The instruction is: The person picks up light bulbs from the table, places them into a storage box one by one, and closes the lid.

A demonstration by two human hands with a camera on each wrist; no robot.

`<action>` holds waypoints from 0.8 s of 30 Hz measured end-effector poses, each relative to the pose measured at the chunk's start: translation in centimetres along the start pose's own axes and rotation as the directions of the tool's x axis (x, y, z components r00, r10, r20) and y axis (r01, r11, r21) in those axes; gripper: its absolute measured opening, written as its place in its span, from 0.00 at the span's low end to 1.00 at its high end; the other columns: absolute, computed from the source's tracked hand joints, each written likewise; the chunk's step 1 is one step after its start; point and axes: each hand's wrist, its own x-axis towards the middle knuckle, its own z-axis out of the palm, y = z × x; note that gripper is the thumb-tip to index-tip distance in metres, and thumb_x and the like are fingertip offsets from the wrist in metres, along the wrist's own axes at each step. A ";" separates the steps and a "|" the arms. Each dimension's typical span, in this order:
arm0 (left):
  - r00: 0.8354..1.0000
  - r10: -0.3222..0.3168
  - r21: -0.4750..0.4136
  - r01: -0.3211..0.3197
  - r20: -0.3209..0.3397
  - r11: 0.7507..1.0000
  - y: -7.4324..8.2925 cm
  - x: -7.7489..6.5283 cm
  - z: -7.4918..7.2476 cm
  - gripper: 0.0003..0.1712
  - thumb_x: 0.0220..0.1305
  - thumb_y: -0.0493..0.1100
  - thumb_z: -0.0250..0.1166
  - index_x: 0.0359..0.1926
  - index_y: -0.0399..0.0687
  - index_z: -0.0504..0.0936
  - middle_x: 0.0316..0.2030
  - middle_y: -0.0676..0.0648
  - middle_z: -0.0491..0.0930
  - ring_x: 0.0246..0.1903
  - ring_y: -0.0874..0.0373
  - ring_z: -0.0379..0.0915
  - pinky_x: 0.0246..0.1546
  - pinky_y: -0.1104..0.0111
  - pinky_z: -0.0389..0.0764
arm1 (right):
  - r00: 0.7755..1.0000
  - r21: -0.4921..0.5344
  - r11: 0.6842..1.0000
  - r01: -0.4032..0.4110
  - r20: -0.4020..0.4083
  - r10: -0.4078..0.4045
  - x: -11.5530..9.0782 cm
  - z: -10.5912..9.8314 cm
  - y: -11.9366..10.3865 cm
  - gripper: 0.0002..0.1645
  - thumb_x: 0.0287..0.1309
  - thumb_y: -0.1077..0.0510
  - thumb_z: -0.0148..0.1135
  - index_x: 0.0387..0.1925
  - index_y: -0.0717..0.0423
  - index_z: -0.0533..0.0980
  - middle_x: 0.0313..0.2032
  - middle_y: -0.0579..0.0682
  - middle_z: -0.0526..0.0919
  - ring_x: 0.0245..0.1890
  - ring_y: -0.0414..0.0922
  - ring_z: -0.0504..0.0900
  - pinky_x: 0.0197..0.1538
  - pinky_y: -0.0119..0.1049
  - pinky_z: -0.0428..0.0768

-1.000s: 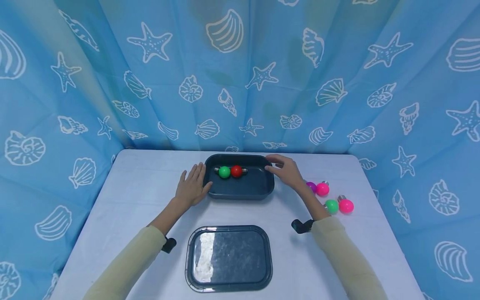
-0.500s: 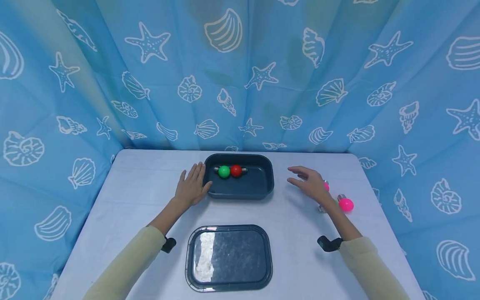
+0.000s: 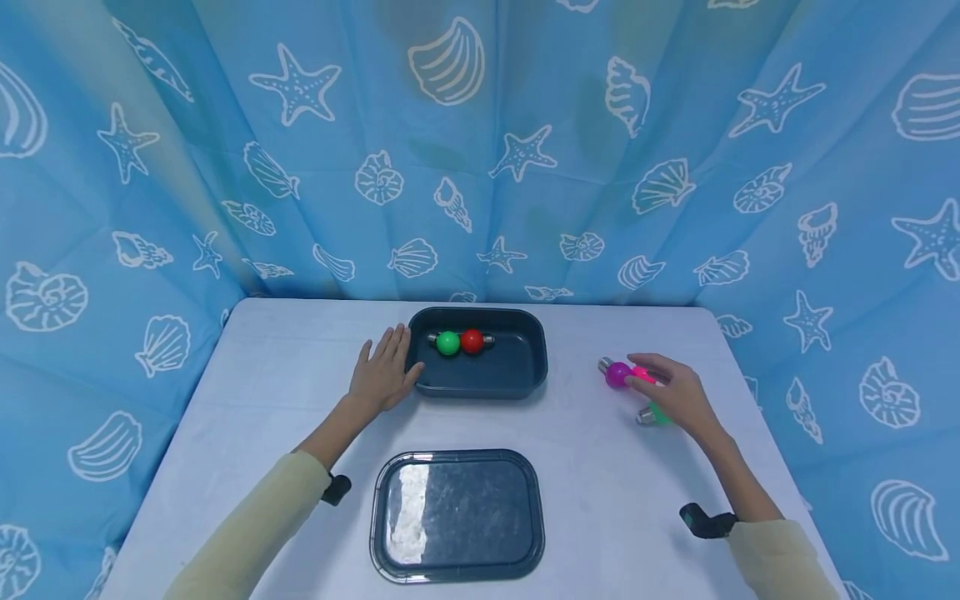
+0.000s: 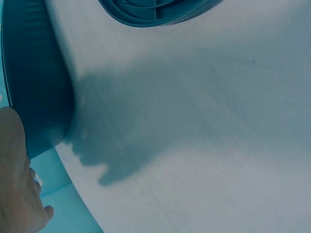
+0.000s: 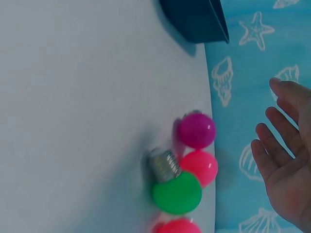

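Note:
My left hand (image 3: 381,372) lies with straight fingers along the left wall of a dark blue-grey rectangular container (image 3: 517,367). In the left wrist view its thumb (image 4: 10,131) touches the container's rim. Inside the container a green light bulb (image 3: 447,342) and a red light bulb (image 3: 472,341) lie end to end. My right hand (image 3: 678,396) hovers over loose bulbs at the right, fingers relaxed and holding nothing. Near its fingertips are a purple bulb (image 3: 617,375) and a pink bulb (image 3: 642,375). It partly covers a green bulb (image 3: 658,413). Another pink bulb (image 5: 179,226) shows in the right wrist view.
A dark flat lid (image 3: 457,517) lies on the white-covered table (image 3: 585,533), nearer me than the container. A blue curtain (image 3: 480,225) with shell and starfish prints stands behind the table and at both sides.
My right hand has left the container's right edge and moved right and nearer, to above the loose bulbs. The left hand stays against the container.

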 end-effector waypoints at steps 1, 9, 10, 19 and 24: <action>1.000 -0.001 -0.002 0.001 0.002 1.000 0.0 0.0 -0.1 0.44 0.78 0.61 0.42 0.78 0.36 0.43 0.78 0.38 0.42 0.76 0.44 0.38 0.73 0.46 0.43 | 1.000 -0.002 1.000 -0.012 0.001 0.012 -0.2 -0.1 0.2 0.29 0.67 0.50 0.65 0.63 0.61 0.74 0.61 0.64 0.76 0.64 0.63 0.71 0.60 0.58 0.73; 1.000 0.000 -0.004 0.000 -0.002 1.000 -0.2 -0.1 -0.2 0.44 0.78 0.61 0.42 0.78 0.36 0.43 0.78 0.38 0.42 0.76 0.44 0.37 0.73 0.46 0.43 | 0.998 -0.063 0.996 -0.056 -0.023 0.054 -2.1 -0.8 2.1 0.32 0.68 0.47 0.64 0.65 0.63 0.72 0.61 0.65 0.75 0.64 0.64 0.71 0.58 0.56 0.74; 1.000 0.001 -0.003 -0.001 -0.002 1.000 -0.2 0.0 -0.1 0.44 0.78 0.61 0.42 0.78 0.36 0.43 0.78 0.38 0.42 0.76 0.44 0.37 0.73 0.46 0.43 | 0.998 -0.075 0.995 -0.064 -0.027 0.062 -2.4 -0.9 2.4 0.32 0.68 0.47 0.64 0.65 0.63 0.72 0.61 0.66 0.75 0.63 0.65 0.71 0.57 0.56 0.75; 1.000 0.004 0.013 -0.004 -0.009 1.000 -0.2 -0.2 0.2 0.44 0.78 0.61 0.42 0.78 0.36 0.44 0.78 0.38 0.43 0.76 0.44 0.39 0.72 0.46 0.45 | 0.992 -0.111 0.986 -0.127 -0.023 0.125 -4.9 -1.4 3.9 0.31 0.69 0.47 0.62 0.65 0.62 0.73 0.62 0.68 0.73 0.63 0.69 0.68 0.56 0.62 0.75; 1.000 0.005 0.012 -0.005 -0.007 1.000 -0.2 -0.2 0.4 0.44 0.78 0.61 0.42 0.78 0.36 0.44 0.78 0.38 0.43 0.76 0.44 0.39 0.73 0.46 0.44 | 0.989 -0.108 0.983 -0.150 -0.026 0.148 -5.8 -1.4 4.4 0.30 0.68 0.50 0.62 0.65 0.63 0.72 0.62 0.69 0.73 0.64 0.70 0.67 0.56 0.63 0.74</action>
